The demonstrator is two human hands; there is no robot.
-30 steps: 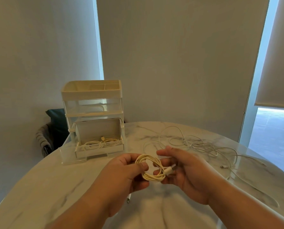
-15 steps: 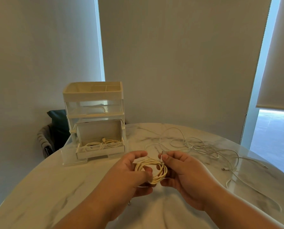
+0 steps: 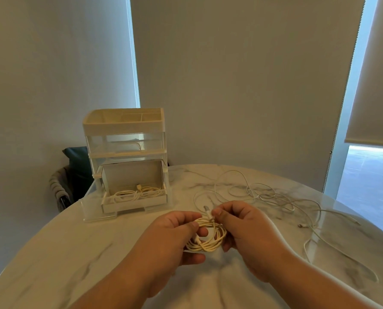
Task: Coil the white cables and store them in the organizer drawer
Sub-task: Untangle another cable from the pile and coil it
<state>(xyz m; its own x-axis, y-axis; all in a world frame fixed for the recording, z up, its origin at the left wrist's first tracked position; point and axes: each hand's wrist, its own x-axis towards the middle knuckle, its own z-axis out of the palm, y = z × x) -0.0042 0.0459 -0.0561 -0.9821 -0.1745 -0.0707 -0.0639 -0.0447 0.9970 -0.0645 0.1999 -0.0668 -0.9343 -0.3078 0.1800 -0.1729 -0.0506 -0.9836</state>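
The round marble counter (image 3: 52, 253) stands before drawn blinds (image 3: 242, 74). Near its front, your left hand (image 3: 170, 239) has its grip curled round a coiled white cable (image 3: 210, 241). Your right hand (image 3: 246, 233) pinches the plug end (image 3: 206, 208) at the coil's top. Behind to the left, the organizer (image 3: 123, 128) has its bottom drawer (image 3: 133, 202) open with another coil (image 3: 137, 192) inside. Loose cables (image 3: 264, 195) sprawl to your right.
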